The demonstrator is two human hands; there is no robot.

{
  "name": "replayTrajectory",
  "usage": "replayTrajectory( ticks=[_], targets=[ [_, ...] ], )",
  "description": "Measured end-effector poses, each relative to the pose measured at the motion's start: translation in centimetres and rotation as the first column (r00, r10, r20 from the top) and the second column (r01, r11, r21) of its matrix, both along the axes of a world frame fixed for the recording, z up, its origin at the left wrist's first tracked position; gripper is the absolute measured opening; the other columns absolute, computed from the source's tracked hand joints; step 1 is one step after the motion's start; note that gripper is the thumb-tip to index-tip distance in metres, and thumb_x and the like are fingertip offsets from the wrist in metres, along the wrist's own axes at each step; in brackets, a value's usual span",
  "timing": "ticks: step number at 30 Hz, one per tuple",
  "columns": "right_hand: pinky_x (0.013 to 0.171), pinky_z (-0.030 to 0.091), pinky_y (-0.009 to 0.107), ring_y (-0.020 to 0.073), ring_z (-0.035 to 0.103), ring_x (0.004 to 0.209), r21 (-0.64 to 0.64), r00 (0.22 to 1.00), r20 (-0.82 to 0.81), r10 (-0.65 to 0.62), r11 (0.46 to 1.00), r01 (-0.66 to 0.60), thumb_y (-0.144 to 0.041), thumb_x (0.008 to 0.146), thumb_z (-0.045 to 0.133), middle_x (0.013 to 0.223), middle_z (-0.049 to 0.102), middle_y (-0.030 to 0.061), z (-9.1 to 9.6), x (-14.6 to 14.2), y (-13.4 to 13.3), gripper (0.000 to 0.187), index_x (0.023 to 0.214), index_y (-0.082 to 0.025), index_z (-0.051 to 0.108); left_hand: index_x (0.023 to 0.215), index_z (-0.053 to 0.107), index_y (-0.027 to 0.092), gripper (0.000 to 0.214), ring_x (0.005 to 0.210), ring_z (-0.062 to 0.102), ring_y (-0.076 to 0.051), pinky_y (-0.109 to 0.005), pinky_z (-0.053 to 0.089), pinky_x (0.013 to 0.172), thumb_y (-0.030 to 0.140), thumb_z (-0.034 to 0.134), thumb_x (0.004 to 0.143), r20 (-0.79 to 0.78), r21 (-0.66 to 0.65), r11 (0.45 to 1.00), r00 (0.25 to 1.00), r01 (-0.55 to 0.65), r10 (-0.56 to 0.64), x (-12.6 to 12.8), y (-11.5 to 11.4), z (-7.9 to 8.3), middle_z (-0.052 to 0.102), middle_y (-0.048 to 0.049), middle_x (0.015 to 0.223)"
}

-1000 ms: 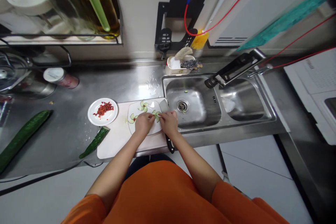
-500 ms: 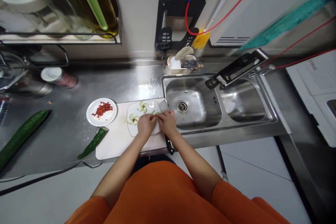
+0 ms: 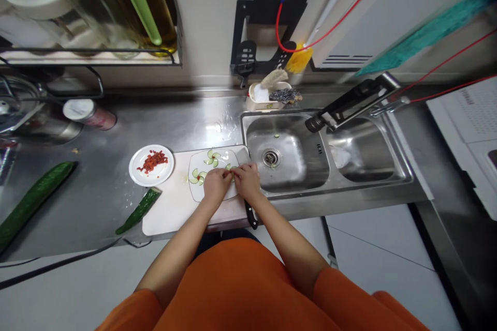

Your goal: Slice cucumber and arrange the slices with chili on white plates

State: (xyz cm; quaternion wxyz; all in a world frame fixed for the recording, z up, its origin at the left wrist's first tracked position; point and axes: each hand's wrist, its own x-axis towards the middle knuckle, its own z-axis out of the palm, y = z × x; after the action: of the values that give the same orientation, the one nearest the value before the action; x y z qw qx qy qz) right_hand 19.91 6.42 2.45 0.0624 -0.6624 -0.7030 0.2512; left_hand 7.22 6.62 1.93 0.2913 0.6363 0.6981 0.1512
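My left hand (image 3: 216,184) and my right hand (image 3: 246,182) meet over the right side of a white square plate (image 3: 197,190), fingertips pinched together on thin cucumber slices (image 3: 232,167). Two flower shapes made of cucumber slices (image 3: 212,158) lie on the plate's far and left parts. The plate rests on a white cutting board (image 3: 171,212). A black knife handle (image 3: 251,214) sticks out from under my right wrist at the board's near edge.
A small round plate of red bits (image 3: 151,165) sits left of the board, a cut cucumber piece (image 3: 140,210) beside it, a whole cucumber (image 3: 33,201) far left. A double steel sink (image 3: 322,152) with a black faucet (image 3: 341,104) lies to the right.
Both hands have drawn slightly closer together over the plate's right side; the view shifted a little. Nothing else moved.
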Motion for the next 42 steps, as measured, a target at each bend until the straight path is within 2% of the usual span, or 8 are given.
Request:
replayTrajectory(
  ticks=[16,42],
  targets=[
    [0.074,0.03,0.032,0.0244,0.038,0.105,-0.014,1.0,-0.004,-0.02,1.0,0.02,-0.031,0.091,0.047,0.103,0.062,0.0057,0.37,0.1,0.11,0.027,0.107,-0.03,0.068,0.078,0.071,0.019,0.018,0.077,0.059,-0.016,-0.027,0.04,0.074,0.029,0.056,0.077,-0.03,-0.042,0.999,0.999,0.026,-0.027,-0.21,0.23,-0.07,0.068,-0.0046,0.079],
    [0.074,0.031,0.032,0.0246,0.039,0.104,-0.017,1.0,-0.002,-0.01,1.0,0.01,-0.032,0.091,0.045,0.101,0.063,0.0057,0.52,0.16,0.07,0.028,0.107,-0.031,0.068,0.074,0.071,0.018,0.018,0.074,0.058,-0.016,-0.026,0.04,0.072,0.028,0.056,0.078,-0.021,0.019,0.999,0.999,0.036,-0.036,-0.39,0.2,-0.43,0.067,-0.0046,0.075]
  ],
)
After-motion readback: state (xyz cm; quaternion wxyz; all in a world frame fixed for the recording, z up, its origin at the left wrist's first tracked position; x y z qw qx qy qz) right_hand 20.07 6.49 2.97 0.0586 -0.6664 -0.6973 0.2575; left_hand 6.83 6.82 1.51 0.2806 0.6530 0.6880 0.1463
